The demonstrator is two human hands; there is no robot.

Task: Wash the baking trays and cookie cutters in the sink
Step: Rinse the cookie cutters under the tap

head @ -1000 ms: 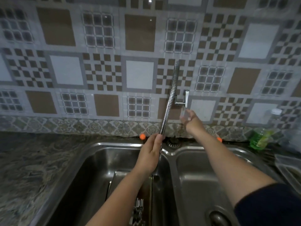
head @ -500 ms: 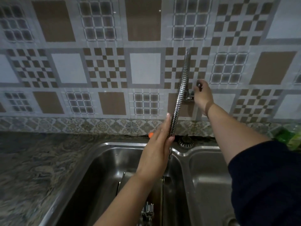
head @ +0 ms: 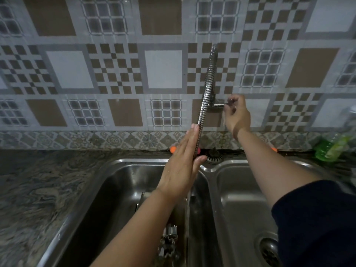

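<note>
- Your left hand [head: 183,166] lies flat, fingers straight, against the tap hose [head: 207,93].
- Your right hand [head: 236,114] pinches the tap handle [head: 229,102].
- Cookie cutters [head: 168,245], seemingly, lie in the left sink [head: 115,189], near below your left wrist.

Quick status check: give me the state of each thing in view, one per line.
Faucet hose: upright, bent forward; water running below it.
Tap handle: pinched by right hand.
Left hand: fingers straight, wet, against hose.
Left basin: holds tray and cutters.
Right basin: drain uncovered.
Green bottle: upright.
</note>
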